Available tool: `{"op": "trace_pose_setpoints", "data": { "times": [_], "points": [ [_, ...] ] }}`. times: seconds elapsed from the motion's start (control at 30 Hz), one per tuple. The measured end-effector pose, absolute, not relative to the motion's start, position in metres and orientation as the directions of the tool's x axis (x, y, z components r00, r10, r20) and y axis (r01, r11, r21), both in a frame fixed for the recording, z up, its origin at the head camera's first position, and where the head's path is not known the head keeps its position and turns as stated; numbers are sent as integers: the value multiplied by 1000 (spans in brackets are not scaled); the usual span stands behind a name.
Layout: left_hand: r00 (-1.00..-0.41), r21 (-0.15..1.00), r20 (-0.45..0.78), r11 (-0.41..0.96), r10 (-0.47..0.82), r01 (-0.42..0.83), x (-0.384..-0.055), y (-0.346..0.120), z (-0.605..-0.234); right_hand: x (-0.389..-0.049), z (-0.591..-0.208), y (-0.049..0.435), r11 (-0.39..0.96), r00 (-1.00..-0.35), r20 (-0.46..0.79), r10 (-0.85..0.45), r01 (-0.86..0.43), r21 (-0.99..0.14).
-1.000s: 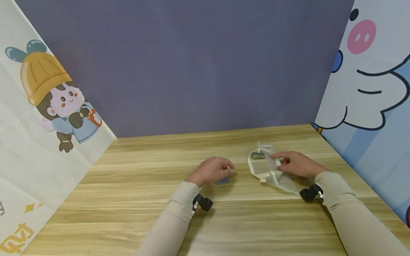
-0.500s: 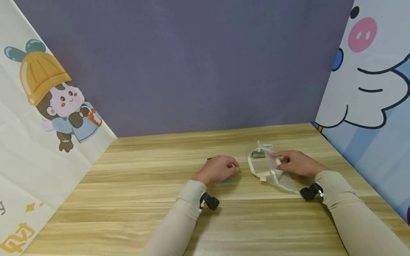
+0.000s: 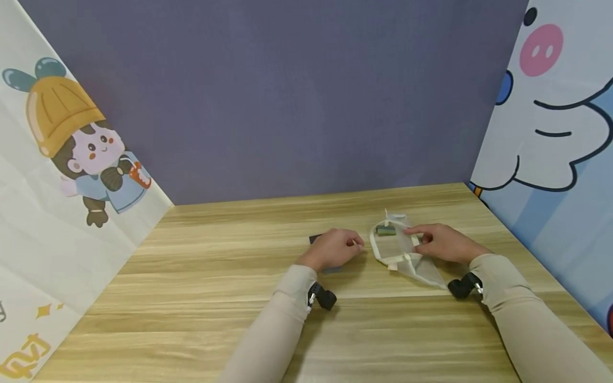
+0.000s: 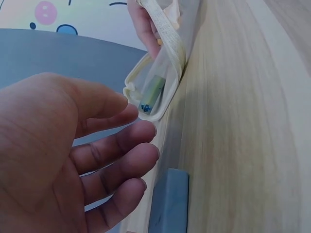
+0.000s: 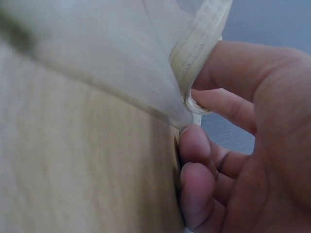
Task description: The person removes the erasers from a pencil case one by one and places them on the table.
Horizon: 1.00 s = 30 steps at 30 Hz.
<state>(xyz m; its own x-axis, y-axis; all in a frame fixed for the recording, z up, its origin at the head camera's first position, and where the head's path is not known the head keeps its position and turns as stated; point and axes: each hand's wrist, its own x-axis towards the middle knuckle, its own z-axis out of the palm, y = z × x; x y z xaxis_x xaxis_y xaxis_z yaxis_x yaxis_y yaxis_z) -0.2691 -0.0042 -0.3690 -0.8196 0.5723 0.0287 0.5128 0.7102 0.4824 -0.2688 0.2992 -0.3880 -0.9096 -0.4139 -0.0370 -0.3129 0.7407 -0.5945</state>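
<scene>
My right hand (image 3: 445,243) pinches the rim of a translucent mesh zipper pouch (image 3: 394,261) with cream edging, holding its mouth spread apart. Inside lies a small green block-like thing (image 3: 386,231), with dark blue marks at one end in the left wrist view. In the right wrist view, the cream zipper band (image 5: 197,46) sits between thumb and fingers. My left hand (image 3: 333,248) is just left of the pouch's mouth, fingers loosely bent, nothing showing between them. Under that hand a blue-grey block (image 4: 175,201) lies on the table, mostly covered by it in the head view.
A flat dark thing (image 3: 314,239) lies behind the left hand, partly covered. The wood-grain table (image 3: 191,298) ends at a purple-grey panel (image 3: 287,106) at the back. Printed cartoon sheets (image 3: 29,175) stand at both sides.
My left hand has moved right toward the pouch's mouth, uncovering the flat dark thing behind it. The right hand and the pouch have stayed nearly in place.
</scene>
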Motion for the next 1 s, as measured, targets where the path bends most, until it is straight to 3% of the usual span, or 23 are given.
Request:
{"op": "trace_pose_setpoints", "data": {
  "times": [1.0],
  "points": [
    [-789, 486, 18, 684, 615, 544, -279, 22, -369, -274, -392, 300, 757, -919, -70, -387, -274, -593]
  ]
}}
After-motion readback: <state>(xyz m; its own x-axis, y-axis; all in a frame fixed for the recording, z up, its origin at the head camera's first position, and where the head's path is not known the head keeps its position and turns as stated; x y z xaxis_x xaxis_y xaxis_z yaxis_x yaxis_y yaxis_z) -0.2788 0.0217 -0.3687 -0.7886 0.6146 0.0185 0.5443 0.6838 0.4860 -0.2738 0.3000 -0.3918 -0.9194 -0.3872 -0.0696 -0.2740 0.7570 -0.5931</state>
